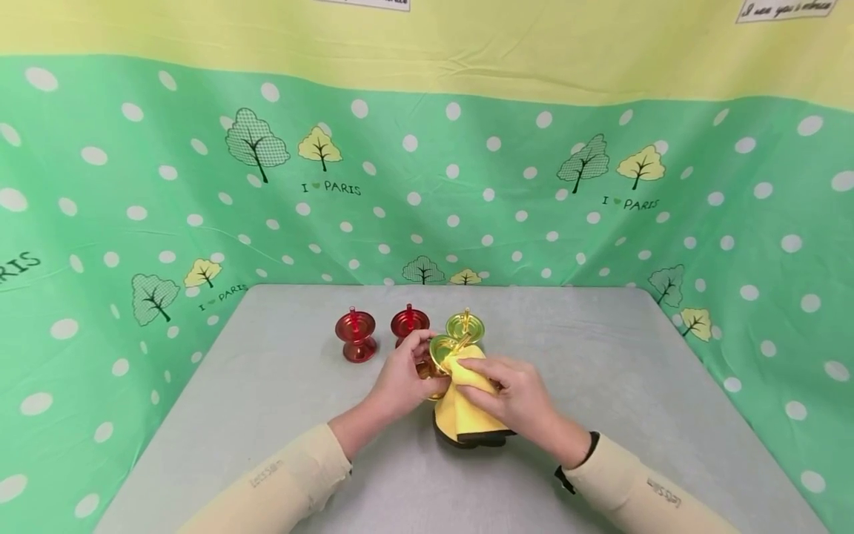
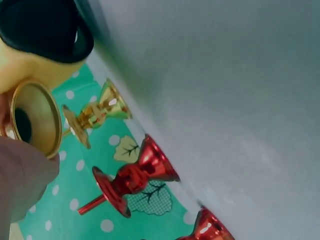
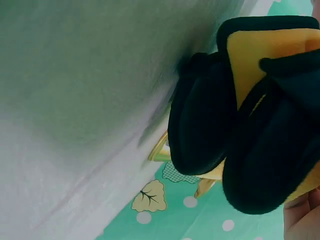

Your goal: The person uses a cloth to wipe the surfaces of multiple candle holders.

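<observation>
My left hand [image 1: 400, 382] grips a gold metal candle holder [image 1: 442, 351] around its stem, lifted and tilted above the table. In the left wrist view the hollow foot of this gold candle holder [image 2: 50, 120] faces the camera. With my right hand [image 1: 523, 397] I pinch a yellow cloth [image 1: 477, 415] with black edging and press it to the dish's rim, beside the central spike. Folds of the cloth [image 3: 255, 150] hang down in the right wrist view and hide much of the right fingers.
Behind the hands stand a second gold candle holder [image 1: 466, 324] and a red candle holder [image 1: 409, 323], partly hidden by the left hand. Another red candle holder [image 1: 356, 337] is further left. The grey table [image 1: 280, 393] meets a green dotted curtain [image 1: 454, 245] at the back.
</observation>
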A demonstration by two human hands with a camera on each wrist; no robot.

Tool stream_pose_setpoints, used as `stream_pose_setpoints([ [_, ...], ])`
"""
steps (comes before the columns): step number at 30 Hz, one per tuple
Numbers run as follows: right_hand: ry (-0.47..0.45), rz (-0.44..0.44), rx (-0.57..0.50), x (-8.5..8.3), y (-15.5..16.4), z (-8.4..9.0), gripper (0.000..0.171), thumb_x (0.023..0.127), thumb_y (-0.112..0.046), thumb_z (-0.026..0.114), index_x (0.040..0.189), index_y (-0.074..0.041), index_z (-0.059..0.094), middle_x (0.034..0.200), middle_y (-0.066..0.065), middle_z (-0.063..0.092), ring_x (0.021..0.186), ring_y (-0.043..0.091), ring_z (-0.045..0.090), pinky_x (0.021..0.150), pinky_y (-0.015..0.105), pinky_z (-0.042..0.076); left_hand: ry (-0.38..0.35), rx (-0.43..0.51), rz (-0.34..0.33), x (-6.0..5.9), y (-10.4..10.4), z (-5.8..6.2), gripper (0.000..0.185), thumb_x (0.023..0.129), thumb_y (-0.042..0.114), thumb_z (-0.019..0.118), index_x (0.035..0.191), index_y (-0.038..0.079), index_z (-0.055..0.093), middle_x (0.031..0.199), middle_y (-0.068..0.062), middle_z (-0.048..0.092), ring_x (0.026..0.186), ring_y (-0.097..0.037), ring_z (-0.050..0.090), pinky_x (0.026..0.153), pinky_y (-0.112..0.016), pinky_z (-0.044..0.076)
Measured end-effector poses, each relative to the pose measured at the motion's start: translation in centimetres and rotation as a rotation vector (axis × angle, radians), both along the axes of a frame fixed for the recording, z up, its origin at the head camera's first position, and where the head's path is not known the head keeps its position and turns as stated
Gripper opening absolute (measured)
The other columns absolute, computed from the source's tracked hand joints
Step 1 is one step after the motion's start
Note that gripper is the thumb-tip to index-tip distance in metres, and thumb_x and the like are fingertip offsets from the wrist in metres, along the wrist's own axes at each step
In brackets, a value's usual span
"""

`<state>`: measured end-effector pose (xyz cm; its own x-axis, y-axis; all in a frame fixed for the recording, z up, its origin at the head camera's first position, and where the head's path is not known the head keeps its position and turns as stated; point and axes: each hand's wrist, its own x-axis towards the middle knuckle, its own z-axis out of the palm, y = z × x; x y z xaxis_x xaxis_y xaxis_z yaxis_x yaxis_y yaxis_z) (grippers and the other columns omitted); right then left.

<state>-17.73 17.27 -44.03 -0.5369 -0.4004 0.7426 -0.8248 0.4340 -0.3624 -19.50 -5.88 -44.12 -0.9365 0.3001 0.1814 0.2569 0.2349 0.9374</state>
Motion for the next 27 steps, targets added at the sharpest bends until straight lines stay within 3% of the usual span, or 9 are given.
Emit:
stream_pose_setpoints([
  [6, 0.007, 0.049, -0.022, -0.1, 0.6, 0.0, 0.031, 0.084, -0.011, 0.091, 0.113, -0.011, 0.083, 0.09, 0.005, 0.081, 0.068, 0.005, 0.061, 0.058, 0.012, 0.05, -0.123, 0.075, -0.166, -0.4, -0.7, 0.7, 0.069, 0.089, 0.0, 0.084, 0.147, 0.013, 0.048, 0.138, -0.015, 0.072, 0.12, -0.021, 0.069, 0.091, -0.025, 0.062],
  [11, 0.03, 0.067, 0.025, -0.6, 1.3, 0.4, 0.029, 0.087, -0.013, 0.089, 0.115, -0.012, 0.082, 0.092, 0.006, 0.082, 0.07, 0.006, 0.064, 0.059, 0.013, 0.052, -0.179, 0.117, -0.213, -0.6, -1.0, 0.7, 0.072, 0.09, -0.002, 0.083, 0.15, 0.011, 0.047, 0.144, -0.019, 0.068, 0.119, -0.018, 0.07, 0.093, -0.026, 0.062],
  [16, 0.113, 0.037, 0.123, -1.4, 2.0, 0.4, 0.032, 0.087, -0.018, 0.09, 0.118, -0.018, 0.082, 0.091, 0.002, 0.08, 0.063, 0.003, 0.061, 0.055, 0.012, 0.049, -0.183, 0.137, -0.241, -0.7, -1.4, 0.5, 0.072, 0.089, -0.007, 0.081, 0.152, 0.008, 0.046, 0.144, -0.021, 0.067, 0.119, -0.019, 0.071, 0.094, -0.027, 0.062],
  [21, 0.14, 0.004, 0.174, -1.8, 2.5, 0.2, 0.038, 0.083, -0.016, 0.092, 0.119, -0.018, 0.081, 0.093, 0.002, 0.081, 0.062, 0.003, 0.062, 0.055, 0.014, 0.051, -0.17, 0.128, -0.212, -0.9, -1.4, 0.3, 0.073, 0.086, -0.007, 0.083, 0.15, 0.006, 0.048, 0.139, -0.022, 0.07, 0.113, -0.016, 0.07, 0.093, -0.024, 0.06],
  [27, 0.085, 0.038, 0.091, -1.0, 1.9, 0.6, 0.032, 0.088, -0.017, 0.089, 0.119, -0.013, 0.082, 0.097, 0.006, 0.083, 0.074, 0.011, 0.073, 0.062, 0.018, 0.058, -0.077, 0.03, -0.068, -0.7, -0.5, -0.1, 0.071, 0.084, -0.003, 0.088, 0.144, 0.005, 0.051, 0.132, -0.018, 0.073, 0.116, -0.026, 0.071, 0.097, -0.03, 0.061],
])
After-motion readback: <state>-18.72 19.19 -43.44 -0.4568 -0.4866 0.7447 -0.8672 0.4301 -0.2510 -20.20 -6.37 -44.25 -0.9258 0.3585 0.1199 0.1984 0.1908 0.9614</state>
